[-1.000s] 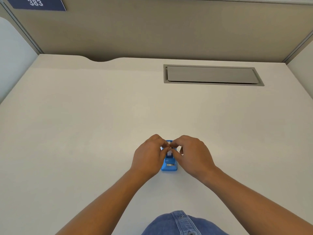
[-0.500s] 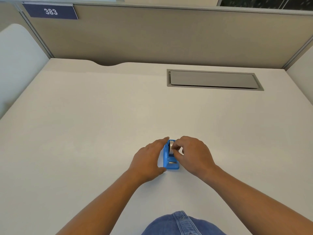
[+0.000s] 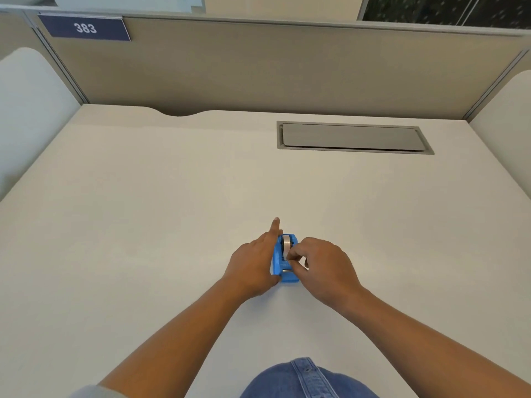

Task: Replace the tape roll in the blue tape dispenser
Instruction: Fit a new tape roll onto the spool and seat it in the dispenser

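While I look down at the desk (image 3: 143, 225), the blue tape dispenser (image 3: 278, 261) stands between my two hands, toward the near edge and about midway across. My left hand (image 3: 253, 262) lies flat and open against the dispenser's left side, index finger stretched past its far end. My right hand (image 3: 324, 267) is curled at its right side, thumb and fingertips (image 3: 291, 258) pinched together at the tape roll (image 3: 286, 244), which sits upright in the dispenser. I cannot tell whether they hold the roll or a loose end of tape. Near the desk's far right corner lies a grey cable hatch (image 3: 353, 137). Beige partition walls (image 3: 258, 67) enclose the desk; a navy sign (image 3: 85, 27) reading 383 hangs top left.
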The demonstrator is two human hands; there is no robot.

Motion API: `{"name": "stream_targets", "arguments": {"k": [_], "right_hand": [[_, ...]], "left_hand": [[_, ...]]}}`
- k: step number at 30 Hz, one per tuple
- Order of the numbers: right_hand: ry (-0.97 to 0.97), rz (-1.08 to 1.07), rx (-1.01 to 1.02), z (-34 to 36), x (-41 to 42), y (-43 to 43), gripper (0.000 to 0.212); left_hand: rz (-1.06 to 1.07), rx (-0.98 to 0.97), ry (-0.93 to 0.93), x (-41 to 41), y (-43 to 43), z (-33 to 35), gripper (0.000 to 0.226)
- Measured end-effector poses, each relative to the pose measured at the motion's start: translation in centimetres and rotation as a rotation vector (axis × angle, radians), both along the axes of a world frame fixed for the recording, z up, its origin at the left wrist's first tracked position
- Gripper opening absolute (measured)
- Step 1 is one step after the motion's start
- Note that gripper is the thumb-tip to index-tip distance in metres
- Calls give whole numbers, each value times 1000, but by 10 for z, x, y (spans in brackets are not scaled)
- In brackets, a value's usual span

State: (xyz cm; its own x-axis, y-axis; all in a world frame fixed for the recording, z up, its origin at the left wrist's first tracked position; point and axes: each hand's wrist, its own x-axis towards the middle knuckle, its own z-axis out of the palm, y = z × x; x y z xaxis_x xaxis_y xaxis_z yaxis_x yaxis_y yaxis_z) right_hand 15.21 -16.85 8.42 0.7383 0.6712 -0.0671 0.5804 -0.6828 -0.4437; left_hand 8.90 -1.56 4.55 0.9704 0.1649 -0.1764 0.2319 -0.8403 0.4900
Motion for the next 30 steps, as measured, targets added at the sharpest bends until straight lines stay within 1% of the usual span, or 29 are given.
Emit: {"name": "stream_targets", "arguments": {"k": [5,14,22,27,30], "right_hand": [[-17,6,6,-5,-7,-9,17],[-97,24,55,-24,-20,-16,12],[-147,55,40,-30,-25,-18,13],[-228,79,20,-38,-23,-18,2],[-287,107,6,-41,-20,-16,7]], "left_hand": [[1,20,19,3,2,-1,113],[18,43,25,6,2,-3,116],[28,43,23,7,2,-5,116],[30,34,14,7,2,-5,115],[33,26,10,7,3,-3,115]]}}
